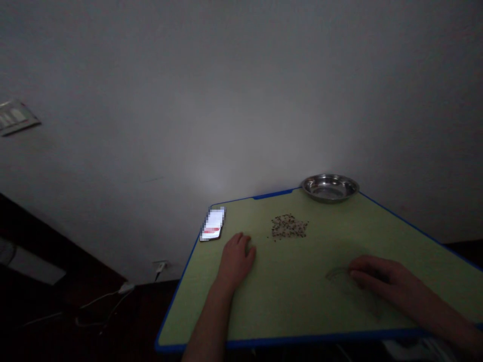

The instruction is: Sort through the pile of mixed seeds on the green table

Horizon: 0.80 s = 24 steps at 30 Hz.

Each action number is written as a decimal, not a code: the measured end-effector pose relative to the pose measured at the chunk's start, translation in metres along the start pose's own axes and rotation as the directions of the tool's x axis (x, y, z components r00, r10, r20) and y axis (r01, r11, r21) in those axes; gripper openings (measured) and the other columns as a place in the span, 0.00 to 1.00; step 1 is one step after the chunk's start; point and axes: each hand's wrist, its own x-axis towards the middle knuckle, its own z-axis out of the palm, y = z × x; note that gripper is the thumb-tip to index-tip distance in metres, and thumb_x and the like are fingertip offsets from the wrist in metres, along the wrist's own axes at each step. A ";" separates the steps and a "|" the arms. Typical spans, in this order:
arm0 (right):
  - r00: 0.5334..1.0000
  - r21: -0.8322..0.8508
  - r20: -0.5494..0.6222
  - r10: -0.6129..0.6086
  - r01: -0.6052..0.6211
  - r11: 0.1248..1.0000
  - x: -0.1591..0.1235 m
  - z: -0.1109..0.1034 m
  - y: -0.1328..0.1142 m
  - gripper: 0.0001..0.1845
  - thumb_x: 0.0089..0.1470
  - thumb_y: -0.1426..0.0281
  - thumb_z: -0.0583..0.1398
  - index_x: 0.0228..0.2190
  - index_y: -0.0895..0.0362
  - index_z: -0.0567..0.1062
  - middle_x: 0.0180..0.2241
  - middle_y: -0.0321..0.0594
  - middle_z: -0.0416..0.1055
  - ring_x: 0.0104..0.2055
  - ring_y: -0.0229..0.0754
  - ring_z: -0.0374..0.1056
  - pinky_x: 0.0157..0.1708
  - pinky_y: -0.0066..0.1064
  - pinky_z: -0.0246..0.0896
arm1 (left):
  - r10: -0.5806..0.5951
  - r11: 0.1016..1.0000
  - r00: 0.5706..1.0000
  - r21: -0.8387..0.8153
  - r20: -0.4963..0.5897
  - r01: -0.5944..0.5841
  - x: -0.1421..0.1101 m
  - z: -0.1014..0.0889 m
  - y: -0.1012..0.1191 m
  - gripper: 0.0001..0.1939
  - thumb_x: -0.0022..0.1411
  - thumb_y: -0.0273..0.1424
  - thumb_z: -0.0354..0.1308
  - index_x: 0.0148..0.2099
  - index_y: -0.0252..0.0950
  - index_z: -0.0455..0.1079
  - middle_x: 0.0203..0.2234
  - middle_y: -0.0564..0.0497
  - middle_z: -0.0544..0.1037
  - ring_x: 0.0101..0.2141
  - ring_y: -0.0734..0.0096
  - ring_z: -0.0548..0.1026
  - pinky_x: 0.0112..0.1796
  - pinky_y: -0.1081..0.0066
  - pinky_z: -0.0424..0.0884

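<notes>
My left hand (237, 256) rests on the green tabletop, its fingers stretched forward and nothing in it. Just right of it lies a loose patch of small dark and pale grains (290, 227), like mixed beans or seeds, a short way from my fingertips. Over the right part of the table, my right hand (377, 274) pinches the edge of a clear protractor (339, 273) between thumb and fingers. The protractor is see-through with a curved, marked rim; its outline is faint against the green, and I cannot tell whether it touches the table.
A shiny round metal basin (330, 189) stands at the table's far right corner, by the wall. A phone (213, 223) with a lit screen lies at the left edge. The green table (271, 301) has a blue rim. Cables and a wall socket (160, 265) are at the lower left.
</notes>
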 end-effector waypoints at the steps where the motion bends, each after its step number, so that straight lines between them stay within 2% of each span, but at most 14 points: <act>1: 1.000 -0.006 -0.003 -0.003 0.003 1.000 0.000 -0.001 -0.001 0.17 0.45 0.53 0.58 0.23 0.52 0.75 0.25 0.41 0.73 0.29 0.47 0.68 0.30 0.35 0.63 | 0.005 1.000 1.000 -0.006 0.004 -0.005 0.000 0.000 0.000 0.19 0.59 0.35 0.49 0.51 0.35 0.67 0.53 0.41 0.67 0.54 0.60 0.64 0.55 0.60 0.58; 8: 0.998 -0.054 -0.012 -0.064 0.064 0.997 0.006 -0.003 -0.004 0.18 0.50 0.55 0.54 0.23 0.55 0.72 0.21 0.38 0.69 0.26 0.43 0.66 0.28 0.31 0.61 | 0.006 1.000 0.999 -0.018 -0.032 -0.007 0.003 0.003 -0.001 0.19 0.59 0.35 0.50 0.51 0.33 0.68 0.53 0.39 0.67 0.53 0.58 0.65 0.54 0.60 0.59; 10: 0.996 -0.057 -0.026 -0.081 0.079 0.995 0.006 -0.001 -0.002 0.18 0.50 0.55 0.54 0.23 0.55 0.72 0.21 0.37 0.69 0.26 0.42 0.66 0.28 0.30 0.61 | 0.026 1.000 1.000 -0.013 -0.013 -0.026 0.004 0.003 0.000 0.19 0.58 0.34 0.50 0.51 0.34 0.68 0.52 0.40 0.68 0.53 0.58 0.65 0.54 0.61 0.59; 15: 0.992 -0.035 -0.077 -0.103 0.101 0.994 0.003 0.001 -0.004 0.17 0.50 0.56 0.56 0.22 0.56 0.71 0.20 0.36 0.67 0.24 0.40 0.64 0.25 0.29 0.59 | 0.057 0.998 0.998 -0.005 -0.031 -0.057 0.005 0.001 -0.001 0.20 0.59 0.34 0.48 0.51 0.33 0.68 0.51 0.41 0.69 0.52 0.60 0.66 0.54 0.62 0.59; 20: 0.990 0.043 -0.078 -0.121 0.125 0.991 0.003 0.003 -0.005 0.15 0.51 0.59 0.56 0.24 0.57 0.71 0.21 0.36 0.67 0.26 0.39 0.64 0.26 0.28 0.59 | 0.047 0.999 0.999 0.011 -0.019 -0.047 0.011 0.005 -0.008 0.22 0.58 0.37 0.48 0.52 0.32 0.68 0.53 0.39 0.68 0.53 0.56 0.66 0.54 0.58 0.60; 24: 0.997 0.072 -0.057 -0.055 0.060 0.996 0.006 0.002 -0.005 0.16 0.51 0.57 0.55 0.25 0.57 0.70 0.21 0.34 0.66 0.18 0.34 0.58 0.18 0.26 0.53 | 0.070 0.997 0.997 0.018 -0.022 -0.070 0.010 0.004 -0.008 0.22 0.59 0.36 0.47 0.52 0.33 0.68 0.54 0.40 0.67 0.54 0.57 0.65 0.54 0.58 0.60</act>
